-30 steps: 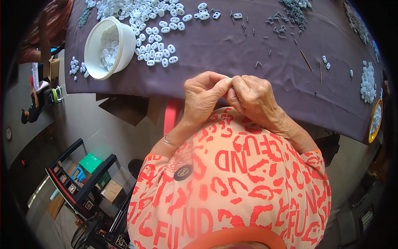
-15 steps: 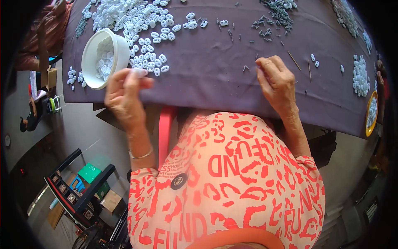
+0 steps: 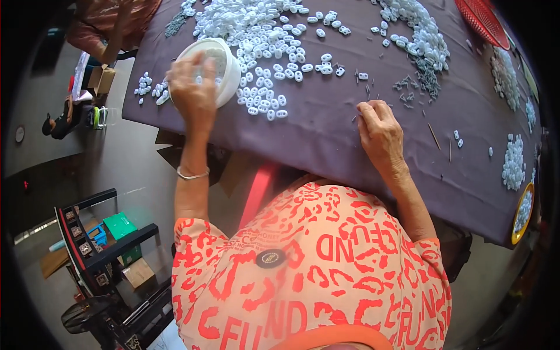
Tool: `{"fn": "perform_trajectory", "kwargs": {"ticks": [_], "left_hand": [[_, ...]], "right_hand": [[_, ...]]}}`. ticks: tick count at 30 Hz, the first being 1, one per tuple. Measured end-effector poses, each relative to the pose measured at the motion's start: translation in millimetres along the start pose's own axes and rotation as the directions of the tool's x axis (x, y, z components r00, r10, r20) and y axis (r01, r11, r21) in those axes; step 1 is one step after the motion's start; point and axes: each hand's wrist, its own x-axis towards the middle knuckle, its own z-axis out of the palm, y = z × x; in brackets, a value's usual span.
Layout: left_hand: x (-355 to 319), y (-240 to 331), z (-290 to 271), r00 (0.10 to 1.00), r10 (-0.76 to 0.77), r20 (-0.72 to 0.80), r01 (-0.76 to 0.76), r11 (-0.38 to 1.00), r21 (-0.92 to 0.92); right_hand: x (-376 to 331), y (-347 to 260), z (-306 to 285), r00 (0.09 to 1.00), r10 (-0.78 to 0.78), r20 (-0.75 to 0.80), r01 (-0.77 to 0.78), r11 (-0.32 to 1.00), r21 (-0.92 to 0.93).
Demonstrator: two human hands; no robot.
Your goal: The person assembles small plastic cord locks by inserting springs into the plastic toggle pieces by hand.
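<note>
My left hand (image 3: 193, 93) is over the near side of a white round tub (image 3: 232, 76), covering part of its mouth. Its fingers are smeared by motion, so whether they hold anything cannot be told. Small white oval plastic pieces with two holes (image 3: 270, 105) lie beside the tub. At the middle of the table my right hand (image 3: 382, 131) rests low, thumb and fingertips pressed together. Whatever is between those fingertips is hidden. Several small grey pins (image 3: 368, 90) lie just beyond it.
A large heap of white pieces (image 3: 233, 23) spreads across the far left. Farther right lie another heap (image 3: 429, 44) and a grey pin pile (image 3: 429, 81). Two thin sticks (image 3: 434, 136), a red basket (image 3: 481, 23) and a yellow-rimmed bowl (image 3: 516, 233) are on the right. Another person (image 3: 108, 35) sits far left.
My left hand, which held a white piece in front of the tub, has moved up over the tub's mouth. My right hand stays pinched. The whole view has shifted.
</note>
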Motion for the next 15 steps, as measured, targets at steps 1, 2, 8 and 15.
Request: {"fn": "perform_trajectory", "kwargs": {"ticks": [1, 2, 8, 15], "left_hand": [[-6.5, 10.7, 1.9, 0.998, 0.049, 0.051, -0.044, 0.994, -0.096], [-14.2, 21.2, 6.3, 0.990, 0.105, 0.096, -0.084, 0.976, -0.200], [-40.8, 59.5, 60.4, 0.910, 0.108, 0.401, -0.034, 0.982, -0.187], [-44.0, 72.0, 68.9, 0.886, 0.169, 0.433, -0.052, 0.962, -0.268]], "right_hand": [[0.4, -1.1, -1.0, 1.000, -0.020, 0.000, 0.020, 1.000, 0.009], [-1.6, -1.0, -3.6, 1.000, -0.013, 0.012, 0.012, 0.999, 0.047], [-14.0, -3.2, -16.2, 1.000, -0.008, 0.024, 0.005, 0.990, 0.144], [-29.7, -0.9, -23.0, 0.996, 0.088, 0.006, -0.088, 0.978, 0.187]]}}
